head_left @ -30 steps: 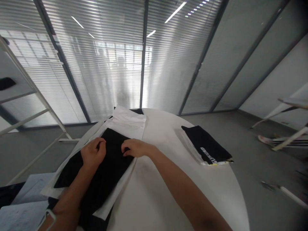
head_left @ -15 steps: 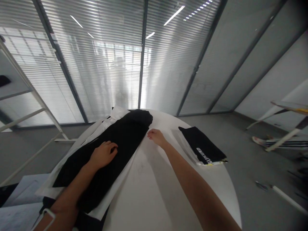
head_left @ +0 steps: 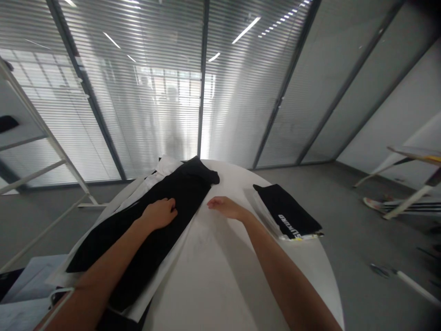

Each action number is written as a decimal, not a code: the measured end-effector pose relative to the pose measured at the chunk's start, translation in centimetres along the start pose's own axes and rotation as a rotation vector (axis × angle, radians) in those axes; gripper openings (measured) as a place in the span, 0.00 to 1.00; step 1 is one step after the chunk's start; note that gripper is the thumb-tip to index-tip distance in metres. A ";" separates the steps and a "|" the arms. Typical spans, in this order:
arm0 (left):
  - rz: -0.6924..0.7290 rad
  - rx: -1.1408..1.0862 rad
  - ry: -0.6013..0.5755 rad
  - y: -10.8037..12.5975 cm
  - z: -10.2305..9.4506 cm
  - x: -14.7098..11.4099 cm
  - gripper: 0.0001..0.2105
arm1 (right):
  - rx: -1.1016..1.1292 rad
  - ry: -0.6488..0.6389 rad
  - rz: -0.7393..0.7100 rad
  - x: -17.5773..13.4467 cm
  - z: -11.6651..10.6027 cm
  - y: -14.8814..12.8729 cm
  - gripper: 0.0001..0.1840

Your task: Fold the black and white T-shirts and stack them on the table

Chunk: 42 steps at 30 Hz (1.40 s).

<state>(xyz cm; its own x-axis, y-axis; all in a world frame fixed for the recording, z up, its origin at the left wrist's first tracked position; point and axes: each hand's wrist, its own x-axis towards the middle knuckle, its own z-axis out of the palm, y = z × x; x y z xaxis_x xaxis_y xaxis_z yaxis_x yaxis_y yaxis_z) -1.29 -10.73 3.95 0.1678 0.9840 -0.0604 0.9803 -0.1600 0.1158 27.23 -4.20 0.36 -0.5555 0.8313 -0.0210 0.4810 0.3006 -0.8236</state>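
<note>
A black garment lies lengthwise over white cloth on the left half of a round white table. My left hand rests on the middle of the black fabric, fingers loosely bent and thumb apart, with no cloth visibly gripped. Just right of the garment's edge, my right hand hovers over or touches the tabletop; which one I cannot tell. Its fingers are stretched out and hold nothing. Toward the far end, a short black flap sticks out to the right.
A folded black garment with white lettering lies at the table's right. To the left stands a white metal frame, with pale papers below it. Glass partitions with blinds rise behind. Another table is at far right.
My left hand has slid slightly right over the fabric. My right hand has drawn back a little from the garment's edge, and the garment's far end has changed shape, its right corner hanging lower.
</note>
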 end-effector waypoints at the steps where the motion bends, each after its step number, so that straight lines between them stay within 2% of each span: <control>1: 0.029 0.010 0.015 0.8 -0.2 1.0 0.16 | -0.029 -0.024 0.000 -0.3 -0.6 -0.4 0.13; 3: 0.081 0.025 0.061 2.7 -0.1 3.0 0.21 | -0.099 -0.081 0.038 -1.1 -2.0 -1.3 0.14; 6: 0.156 0.052 0.135 5.6 1.0 6.0 0.25 | -0.186 -0.146 0.143 -2.4 -4.0 -2.6 0.18; 9: 0.251 0.062 0.165 7.6 2.6 8.7 0.26 | -0.232 -0.154 0.181 -3.4 -5.4 -3.2 0.21; 11: 0.263 0.065 0.169 8.4 3.6 10.2 0.26 | -0.218 -0.144 0.189 -3.7 -5.9 -3.2 0.21; 17: 0.166 0.050 0.234 9.3 5.0 13.2 0.26 | -0.221 -0.120 0.208 -3.7 -6.1 -3.0 0.20; 24: -0.008 -0.036 0.291 8.6 5.6 14.4 0.31 | -0.288 -0.127 0.227 -3.7 -6.4 -2.9 0.21; 27: -0.140 -0.119 0.409 7.8 4.9 14.1 0.33 | -0.292 -0.130 0.254 -4.0 -6.8 -2.9 0.22; 29: -0.203 -0.186 0.522 7.0 3.5 13.7 0.35 | -0.290 -0.119 0.272 -4.3 -7.3 -2.9 0.22; 32: -0.221 -0.293 0.685 5.8 0.8 13.0 0.36 | -0.306 -0.078 0.289 -4.8 -8.1 -2.8 0.22; 35: -0.256 -0.403 0.796 4.6 -1.4 12.4 0.35 | -0.340 -0.034 0.279 -5.2 -8.8 -2.5 0.22; 38: -0.300 -0.460 0.996 3.5 -2.5 12.0 0.33 | -0.333 -0.016 0.279 -5.5 -9.1 -2.1 0.21; 40: -0.306 -0.454 1.137 3.0 -3.0 11.7 0.34 | -0.327 -0.029 0.281 -5.5 -9.2 -1.8 0.21; 42: -0.297 -0.420 1.227 2.8 -3.4 11.4 0.37 | -0.320 -0.037 0.280 -5.5 -9.3 -1.5 0.22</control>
<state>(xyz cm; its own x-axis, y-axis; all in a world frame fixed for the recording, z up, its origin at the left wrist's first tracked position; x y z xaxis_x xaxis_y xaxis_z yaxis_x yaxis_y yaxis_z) 3.03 0.30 7.01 -0.4653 0.4456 0.7648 0.8192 -0.1104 0.5627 35.86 -4.89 6.98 -0.3945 0.8859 -0.2440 0.7999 0.2004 -0.5657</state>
